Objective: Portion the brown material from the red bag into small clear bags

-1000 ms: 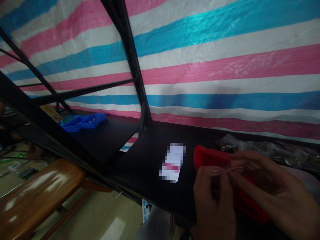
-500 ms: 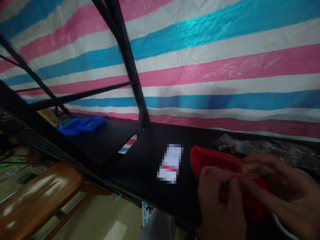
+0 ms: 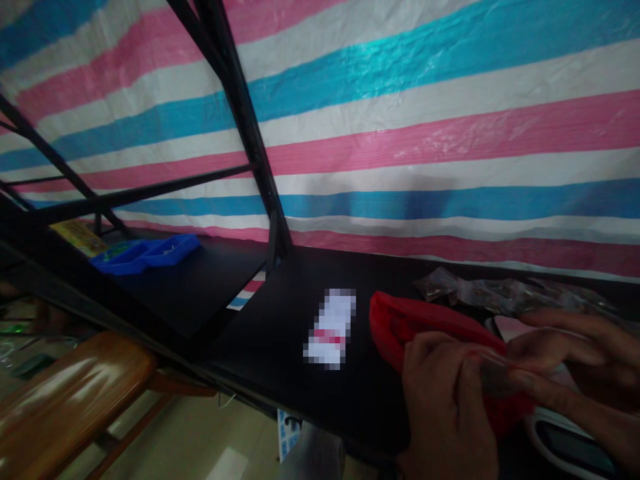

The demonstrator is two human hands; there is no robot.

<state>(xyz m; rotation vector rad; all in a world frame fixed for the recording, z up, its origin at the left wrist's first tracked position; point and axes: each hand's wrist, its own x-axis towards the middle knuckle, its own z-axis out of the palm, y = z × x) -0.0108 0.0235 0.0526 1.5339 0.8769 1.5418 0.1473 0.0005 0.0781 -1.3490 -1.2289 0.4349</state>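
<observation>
My left hand (image 3: 447,400) is closed, pinching one edge of a small clear plastic bag (image 3: 493,377). My right hand (image 3: 575,363) grips the other side of that bag between thumb and fingers. What the bag contains is too blurred to tell. Just under both hands lies a red tray (image 3: 387,327), partly hidden by them. Below my right hand, a white device with a dark display (image 3: 575,445) shows in part.
Several clear bags of small parts (image 3: 505,293) lie along the back of the black table (image 3: 280,333). A pixelated white slip (image 3: 331,330) is left of the tray. Further left are a blue compartment tray (image 3: 150,257), black metal frame posts (image 3: 243,120) and a wooden stool (image 3: 75,400).
My right hand has shifted right and drawn away from the left, so more of the clear bag shows between them. The white device is more exposed. The view has turned slightly right.
</observation>
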